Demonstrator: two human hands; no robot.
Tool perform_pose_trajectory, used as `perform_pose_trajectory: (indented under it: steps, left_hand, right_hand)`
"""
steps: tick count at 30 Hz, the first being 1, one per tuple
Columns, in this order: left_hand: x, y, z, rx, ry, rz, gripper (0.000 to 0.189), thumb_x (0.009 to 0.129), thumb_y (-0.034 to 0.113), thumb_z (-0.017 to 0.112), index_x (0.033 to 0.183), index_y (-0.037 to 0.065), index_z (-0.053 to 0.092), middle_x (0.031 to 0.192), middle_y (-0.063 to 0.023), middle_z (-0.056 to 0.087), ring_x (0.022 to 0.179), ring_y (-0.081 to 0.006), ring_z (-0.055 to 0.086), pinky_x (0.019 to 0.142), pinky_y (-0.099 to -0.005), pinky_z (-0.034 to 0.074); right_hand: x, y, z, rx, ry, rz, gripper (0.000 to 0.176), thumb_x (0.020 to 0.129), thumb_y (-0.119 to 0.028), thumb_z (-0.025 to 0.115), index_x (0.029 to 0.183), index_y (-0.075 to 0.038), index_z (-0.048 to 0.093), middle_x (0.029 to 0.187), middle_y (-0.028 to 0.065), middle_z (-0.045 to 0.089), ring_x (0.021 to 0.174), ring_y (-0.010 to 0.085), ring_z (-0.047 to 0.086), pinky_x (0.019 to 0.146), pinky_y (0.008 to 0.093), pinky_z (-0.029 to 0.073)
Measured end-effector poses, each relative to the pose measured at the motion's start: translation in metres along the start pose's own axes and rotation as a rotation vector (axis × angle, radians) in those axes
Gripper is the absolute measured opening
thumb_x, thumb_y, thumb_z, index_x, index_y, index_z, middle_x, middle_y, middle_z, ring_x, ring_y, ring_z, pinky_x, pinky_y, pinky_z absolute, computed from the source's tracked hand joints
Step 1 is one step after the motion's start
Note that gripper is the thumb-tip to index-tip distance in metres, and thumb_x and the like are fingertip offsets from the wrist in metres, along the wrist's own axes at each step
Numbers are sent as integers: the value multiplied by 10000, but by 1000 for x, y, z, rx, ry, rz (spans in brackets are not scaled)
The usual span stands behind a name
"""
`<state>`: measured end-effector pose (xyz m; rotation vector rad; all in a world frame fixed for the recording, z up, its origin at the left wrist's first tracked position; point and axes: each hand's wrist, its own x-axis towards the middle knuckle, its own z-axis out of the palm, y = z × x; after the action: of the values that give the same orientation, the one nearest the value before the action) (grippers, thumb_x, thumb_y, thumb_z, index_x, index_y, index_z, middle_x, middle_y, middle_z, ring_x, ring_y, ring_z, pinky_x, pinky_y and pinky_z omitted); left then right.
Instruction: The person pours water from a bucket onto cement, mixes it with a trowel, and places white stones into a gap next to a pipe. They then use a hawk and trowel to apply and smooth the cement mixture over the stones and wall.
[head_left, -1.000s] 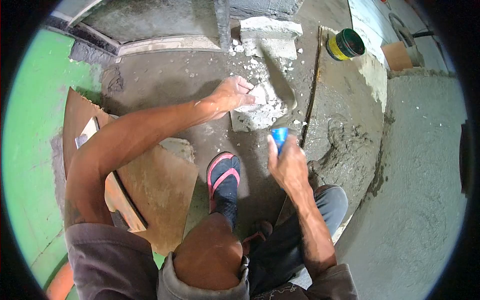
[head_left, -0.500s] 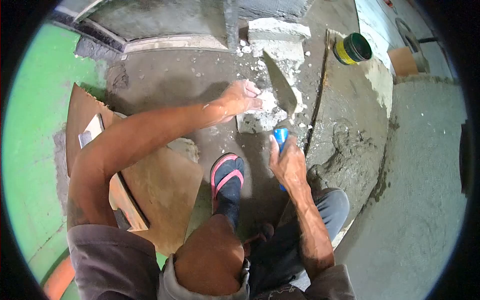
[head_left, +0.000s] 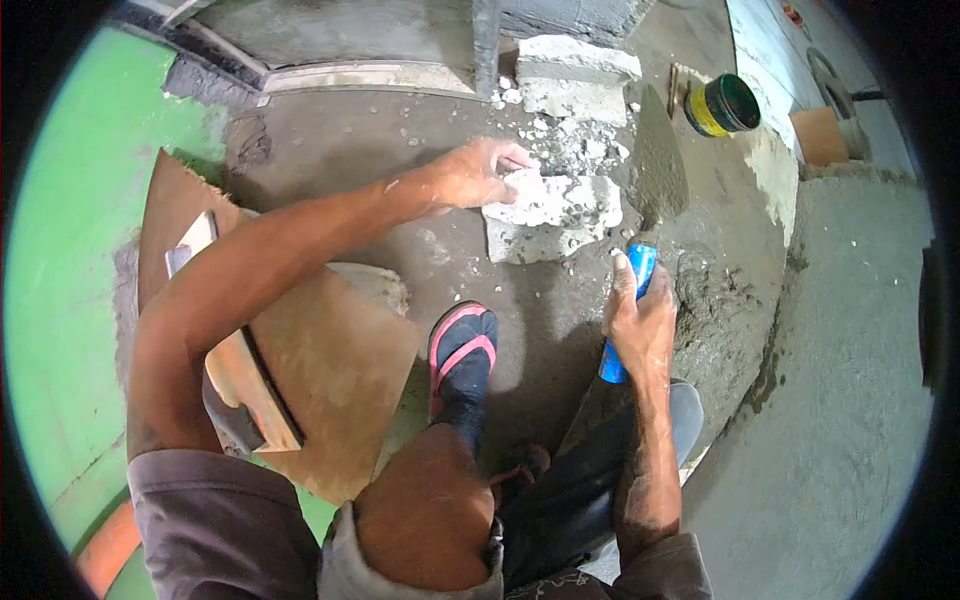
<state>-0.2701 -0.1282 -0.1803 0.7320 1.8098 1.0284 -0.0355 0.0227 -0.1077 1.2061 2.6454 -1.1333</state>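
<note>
My right hand (head_left: 643, 318) is closed round the blue handle of a trowel (head_left: 662, 165), whose cement-smeared blade points away from me over the mortar board's left side. My left hand (head_left: 482, 175) is at the left edge of a white, crumbly block (head_left: 555, 210), its fingers bent against the block's upper left corner. Whether the fingers grip it or only rest on it is hard to make out. Loose white crumbs lie behind the block, and another broken block (head_left: 575, 80) stands farther back. Wet grey mortar (head_left: 715, 310) lies beside my right hand.
A green and yellow bucket (head_left: 722, 106) stands at the back right. At the left, a wooden float (head_left: 250, 390) lies on a brown board (head_left: 340, 400). My foot in a pink-strapped sandal (head_left: 465, 350) is on the floor between my hands. A framed panel (head_left: 350, 40) borders the back.
My right hand and the trowel have moved right, from above the white block to over the mortar. My left hand stays by the block, more of which now shows.
</note>
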Motion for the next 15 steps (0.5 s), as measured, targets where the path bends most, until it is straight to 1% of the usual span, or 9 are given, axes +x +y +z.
perform_pose_trajectory:
  steps: [1,4,5,8,9,10,13,14,15]
  left_hand:
    - [-10,10,-7,44,33,12,506,742,28,721,1227,8,577,1213,-160,602,1109,-220,568,927,-323,460]
    - [-32,22,-31,47,113,236,514,735,36,727,1228,20,580,1170,-136,618,1065,-231,593,905,-337,474]
    - [-44,28,-40,-31,120,207,517,727,80,748,1217,31,588,1124,-122,630,988,-223,616,870,-347,492]
    - [-96,73,-63,214,347,365,526,719,148,775,1199,28,599,1106,-121,644,930,-198,628,839,-333,505]
    - [-117,87,-68,219,440,424,546,705,184,791,1191,20,603,1095,-121,651,922,-189,630,834,-324,507]
    - [-141,97,-72,233,538,470,569,692,219,807,1183,12,607,1083,-121,657,913,-180,632,829,-314,510]
    - [-238,136,-63,109,835,373,610,664,254,836,1163,-15,610,1076,-143,657,939,-190,631,833,-319,516]
    - [-269,144,-53,15,922,351,618,658,264,844,1154,-22,610,1077,-154,653,947,-197,628,831,-325,518]
    - [-308,148,-43,-47,1006,367,599,688,214,829,1172,-40,584,1096,-164,643,989,-208,618,867,-321,505]
  right_hand:
    - [-2,-1,-1,-29,5,-17,438,947,-364,555,980,73,533,739,286,615,720,468,628,664,522,472]
    - [-9,-10,-2,-125,-28,-98,437,942,-360,555,996,73,539,778,317,614,775,491,620,691,539,470]
    - [-12,-13,-1,-158,-40,-160,432,940,-354,556,999,73,539,781,321,614,773,497,617,686,540,470]
    - [-15,-14,12,-254,-93,-409,389,935,-315,558,1017,65,533,767,333,611,732,500,614,636,544,483]
    - [-11,-3,23,-297,-72,-518,370,932,-299,562,1012,62,531,753,325,613,722,495,618,626,543,492]
    - [-12,-8,28,-345,-135,-480,386,936,-307,551,1038,65,520,745,315,620,705,495,618,614,539,497]
    - [4,7,51,-562,-111,-613,417,943,-332,528,1077,61,484,735,315,620,688,489,622,587,546,490]
    - [5,6,55,-554,-125,-615,374,939,-319,532,1021,45,518,760,317,625,727,481,631,624,553,493]
    - [6,5,54,-511,-222,-614,317,914,-266,538,970,45,552,790,312,634,753,474,636,647,545,500]
